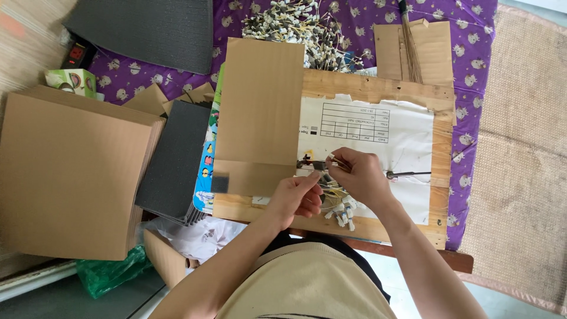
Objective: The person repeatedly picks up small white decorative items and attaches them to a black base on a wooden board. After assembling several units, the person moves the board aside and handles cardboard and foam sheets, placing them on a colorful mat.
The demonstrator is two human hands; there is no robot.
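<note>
While the left hand (pixel 297 198) pinches the wire bundle (pixel 331 188) near the wooden board's (pixel 442 147) front edge, the right hand (pixel 357 175), just beyond, grips thin strands running left-right across the paper sheet (pixel 384 130).

- A bundle of thin wires (pixel 332 192) is pinched by the left hand (pixel 297 198) and right hand (pixel 358 175) at frame centre.
- A wooden board (pixel 378 90) is seen beneath.
</note>
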